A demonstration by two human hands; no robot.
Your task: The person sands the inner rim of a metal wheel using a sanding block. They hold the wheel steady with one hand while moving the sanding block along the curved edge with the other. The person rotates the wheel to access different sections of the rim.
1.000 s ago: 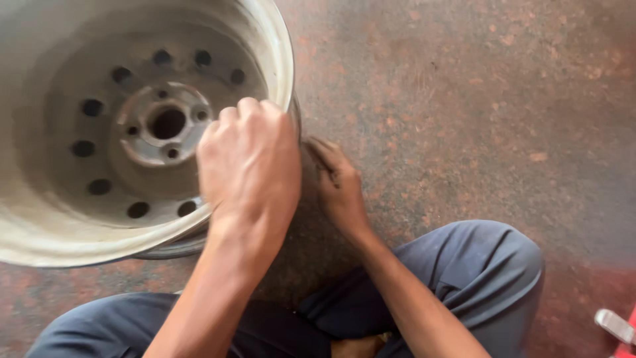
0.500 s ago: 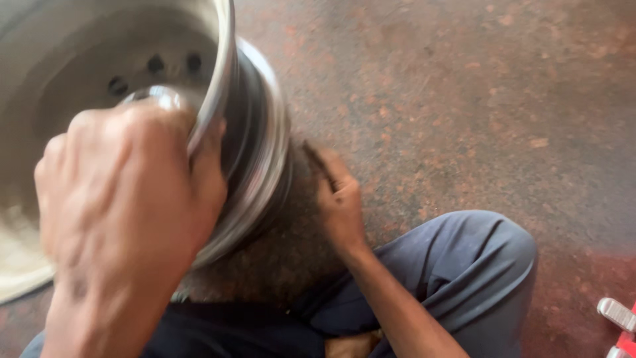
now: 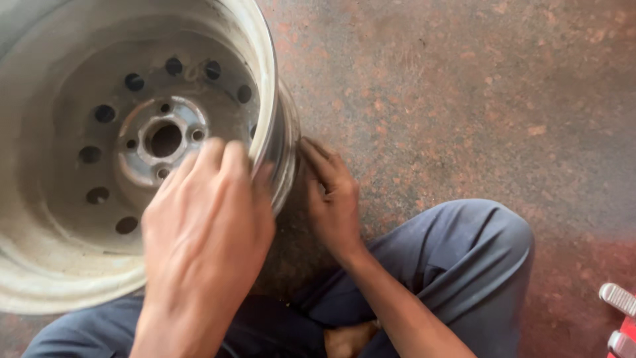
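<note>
**Steel wheel rim, tilted on the floor**

Wheel rim (image 3: 132,152) is standing tilted on the mottled floor (image 3: 464,99), just ahead of the person's crossed legs (image 3: 464,265). Left hand (image 3: 205,225) is curling over the near lip, fingers closed on the edge. Right hand (image 3: 331,199) is lying flat, fingers together, against the outer flange by the floor.

Likely heavy, rigid, smooth; the rolled lip looks the surest hold.

Dull grey metal, dusty, ringed with round holes around a central hub.

Bare floor (image 3: 464,86) lies open right of the wheel rim (image 3: 59,278).
</note>
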